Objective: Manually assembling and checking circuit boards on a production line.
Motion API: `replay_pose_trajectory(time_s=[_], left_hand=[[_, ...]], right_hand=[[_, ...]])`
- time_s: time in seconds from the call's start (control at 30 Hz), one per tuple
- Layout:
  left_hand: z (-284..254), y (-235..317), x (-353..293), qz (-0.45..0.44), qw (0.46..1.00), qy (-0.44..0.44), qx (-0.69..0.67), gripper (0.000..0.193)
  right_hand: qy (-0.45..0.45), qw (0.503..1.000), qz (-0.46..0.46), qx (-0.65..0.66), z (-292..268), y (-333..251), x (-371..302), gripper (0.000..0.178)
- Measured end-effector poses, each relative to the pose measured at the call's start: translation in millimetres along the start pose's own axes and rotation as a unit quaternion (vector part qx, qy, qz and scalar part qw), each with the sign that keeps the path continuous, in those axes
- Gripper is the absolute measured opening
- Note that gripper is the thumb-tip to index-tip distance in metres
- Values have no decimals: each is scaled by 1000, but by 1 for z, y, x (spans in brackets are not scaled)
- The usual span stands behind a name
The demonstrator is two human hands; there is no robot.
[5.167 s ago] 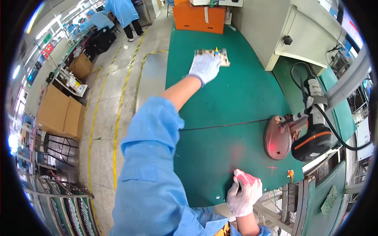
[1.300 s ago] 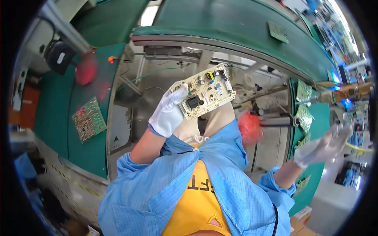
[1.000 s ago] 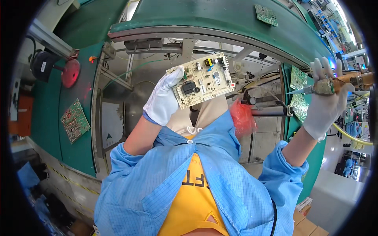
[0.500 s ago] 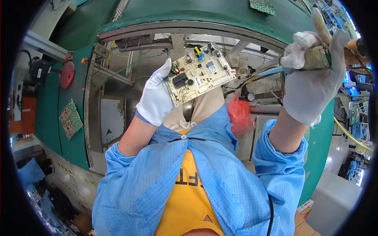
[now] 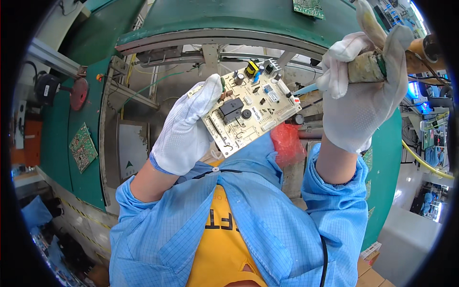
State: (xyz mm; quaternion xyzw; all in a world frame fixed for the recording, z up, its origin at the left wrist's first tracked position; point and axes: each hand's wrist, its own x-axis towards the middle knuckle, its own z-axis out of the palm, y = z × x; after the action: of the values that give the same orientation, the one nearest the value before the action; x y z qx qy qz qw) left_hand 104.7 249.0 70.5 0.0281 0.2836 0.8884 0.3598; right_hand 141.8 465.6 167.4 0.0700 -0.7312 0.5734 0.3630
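Note:
My left hand [image 5: 186,126], in a white glove, grips the left edge of a cream circuit board [image 5: 260,119]. The board is tilted above my lap, its component side up. On it stand a black relay, a yellow transformer and several capacitors. My right hand [image 5: 358,103], also gloved in white, is closed round a tool with a worn, tape-wrapped grip [image 5: 366,68]. A pale blue tapered nozzle [image 5: 304,90] points left from that tool towards the board's right edge. Whether the nozzle touches the board, I cannot tell.
A green bench [image 5: 229,19] with a metal edge spans the front, carrying another circuit board [image 5: 309,8]. On the left green surface lies one more board [image 5: 83,148], near a red disc [image 5: 79,94]. A red plastic bag [image 5: 288,143] hangs right of my lap.
My left hand has brought the circuit board closer and a little to the right. My right hand has moved left with the nozzle tool, narrowing the gap to the board.

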Motion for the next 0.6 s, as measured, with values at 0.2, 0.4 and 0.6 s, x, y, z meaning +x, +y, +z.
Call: replay_pose_trajectory(time_s=[0.2, 0.4, 0.6], left_hand=[[6, -10, -1, 48, 996, 80, 16, 37], [12, -8, -4, 22, 998, 67, -5, 38], [16, -4, -3, 4, 999, 38, -4, 37]], right_hand=[[1, 999, -34, -27, -7, 0, -7, 47], [-6, 996, -68, -55, -5, -2, -10, 45], [-9, 992, -98, -82, -5, 1, -11, 44]])
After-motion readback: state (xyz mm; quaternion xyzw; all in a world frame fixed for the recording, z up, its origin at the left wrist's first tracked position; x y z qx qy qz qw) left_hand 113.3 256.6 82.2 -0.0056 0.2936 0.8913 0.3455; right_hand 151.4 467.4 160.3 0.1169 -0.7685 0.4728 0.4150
